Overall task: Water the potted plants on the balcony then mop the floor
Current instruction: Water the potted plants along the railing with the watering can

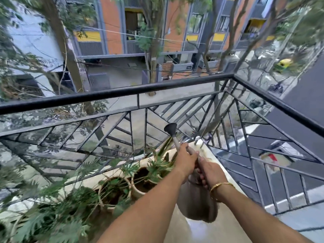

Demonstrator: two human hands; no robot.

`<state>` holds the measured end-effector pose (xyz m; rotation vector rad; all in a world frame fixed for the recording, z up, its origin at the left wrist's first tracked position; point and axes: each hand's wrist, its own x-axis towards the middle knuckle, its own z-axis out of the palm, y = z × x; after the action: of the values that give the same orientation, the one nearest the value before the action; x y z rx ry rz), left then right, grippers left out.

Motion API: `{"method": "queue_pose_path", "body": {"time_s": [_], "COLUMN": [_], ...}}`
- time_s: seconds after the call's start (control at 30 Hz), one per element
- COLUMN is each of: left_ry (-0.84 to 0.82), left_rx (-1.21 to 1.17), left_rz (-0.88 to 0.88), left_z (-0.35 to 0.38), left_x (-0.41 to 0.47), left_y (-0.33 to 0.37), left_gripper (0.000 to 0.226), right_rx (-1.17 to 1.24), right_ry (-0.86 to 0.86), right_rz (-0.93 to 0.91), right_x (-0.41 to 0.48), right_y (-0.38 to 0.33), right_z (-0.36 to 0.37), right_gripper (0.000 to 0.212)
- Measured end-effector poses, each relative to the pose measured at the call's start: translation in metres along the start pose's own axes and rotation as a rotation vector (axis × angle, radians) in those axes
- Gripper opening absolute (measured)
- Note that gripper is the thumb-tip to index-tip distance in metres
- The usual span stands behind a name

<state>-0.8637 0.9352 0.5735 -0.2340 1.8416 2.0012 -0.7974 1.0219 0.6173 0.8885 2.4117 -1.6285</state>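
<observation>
Leafy potted plants [112,190] in round, pale clay-like pots line the ledge at the foot of the black metal railing [122,92]. The left hand [185,160] has its grip closed around the spout of a grey watering can [196,200]. The can's long axis runs away from the person, its dark flared rose [170,128] pointing up toward the railing. The right hand [210,171], with a gold bangle [220,186], has its grip wrapped on the handle.

Black metal railing [112,92] with slanted bars meeting at a corner, orange and grey apartment block [157,32] across the street, tree trunks [57,35] rising past the rail, wires strung between them, yellow-green vehicle [284,64] on the road, blurred.
</observation>
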Motion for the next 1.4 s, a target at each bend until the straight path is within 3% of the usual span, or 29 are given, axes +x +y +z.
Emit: {"method": "queue_pose_path", "body": {"time_s": [0.23,0.33,0.4,0.5,0.53,1.23,1.4], "left_ry": [0.015,0.006,0.034,0.076,0.088,0.065,0.068], "left_rx": [-0.072,-0.107,-0.105,-0.126,-0.138,-0.252,-0.242], "left_rz": [-0.048,-0.105,-0.134,-0.173,-0.183,-0.275,-0.286], "left_z": [0.024,0.031,0.034,0.037,0.038,0.052,0.052], "left_x": [0.045,0.071,0.084,0.098,0.102,0.139,0.139], "left_y": [0.010,0.006,0.005,0.001,-0.002,-0.030,-0.032], "left_gripper": [0.030,0.054,0.046,0.010,0.007,0.020,0.005], "right_rx": [-0.060,-0.084,-0.127,-0.200,-0.221,-0.369,-0.393], "right_ry": [-0.061,-0.074,-0.085,-0.099,-0.100,-0.126,-0.121], "right_rz": [-0.002,0.013,0.019,0.032,0.034,0.064,0.057], "right_x": [0.075,0.101,0.116,0.134,0.138,0.172,0.169], "right_y": [0.009,0.007,0.005,0.004,0.003,0.008,0.009], "right_z": [-0.014,-0.016,-0.015,-0.014,-0.014,-0.019,-0.022], "right_gripper": [0.055,0.056,0.060,0.062,0.061,0.053,0.053]}}
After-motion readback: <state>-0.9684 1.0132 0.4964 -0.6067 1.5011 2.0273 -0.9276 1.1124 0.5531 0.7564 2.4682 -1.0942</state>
